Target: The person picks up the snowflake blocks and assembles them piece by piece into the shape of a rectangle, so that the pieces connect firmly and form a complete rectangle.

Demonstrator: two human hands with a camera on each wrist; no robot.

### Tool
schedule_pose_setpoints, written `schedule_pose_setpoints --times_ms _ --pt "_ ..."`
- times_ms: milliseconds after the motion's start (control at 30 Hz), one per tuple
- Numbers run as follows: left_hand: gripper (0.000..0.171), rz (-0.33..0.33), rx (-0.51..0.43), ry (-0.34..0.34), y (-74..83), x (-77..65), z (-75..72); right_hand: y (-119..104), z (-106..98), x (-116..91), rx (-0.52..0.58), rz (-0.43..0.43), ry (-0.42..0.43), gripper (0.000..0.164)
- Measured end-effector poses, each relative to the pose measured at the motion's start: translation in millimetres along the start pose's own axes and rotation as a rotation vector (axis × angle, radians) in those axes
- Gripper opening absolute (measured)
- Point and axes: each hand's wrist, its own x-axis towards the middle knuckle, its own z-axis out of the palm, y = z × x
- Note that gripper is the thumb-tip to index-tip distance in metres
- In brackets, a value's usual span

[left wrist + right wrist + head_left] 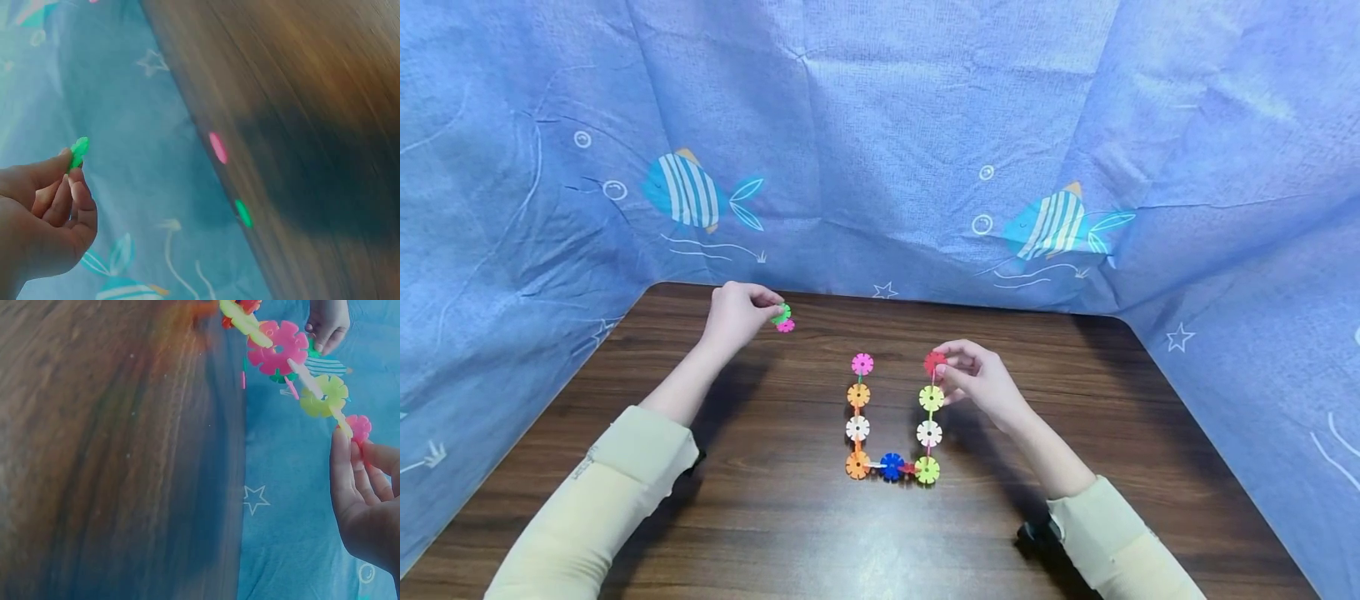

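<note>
My left hand (pixel 739 312) is at the far left of the table, pinching a green notched plastic snowflake disc (pixel 79 152) between thumb and fingertips. A pink snowflake disc (pixel 217 148) and another green one (pixel 244 213) lie near the table's far edge. Interlocked snowflake discs form a U-shaped chain in the middle, with a blue disc (pixel 892 467) along its near side and a pink disc (pixel 862 364) topping its left arm. At the top of the right arm, my right hand (pixel 988 385) pinches a red disc (pixel 935 362), just beyond a yellow-green disc (pixel 931 398).
The dark wooden table (pixel 760 533) ends at a blue cloth (pixel 880 150) printed with fish, hanging behind and at both sides. Black straps or mounts (pixel 1037 537) show under the sleeves at the forearms.
</note>
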Motion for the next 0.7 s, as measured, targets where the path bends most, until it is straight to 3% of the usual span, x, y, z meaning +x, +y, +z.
schedule_pose_setpoints --times_ms 200,400,700 --pt "0.013 -0.011 -0.108 -0.008 23.9 -7.3 3.4 -5.2 2.8 -1.4 -0.038 -0.065 0.04 0.027" --pt "0.017 0.001 -0.33 -0.037 51.6 -20.3 8.0 -10.0 5.9 -1.2 -0.087 -0.11 0.077 0.025" --pt "0.015 -0.023 -0.526 -0.101 82.9 -42.8 27.9 -30.1 16.0 -5.5 -0.15 -0.177 0.105 0.022"
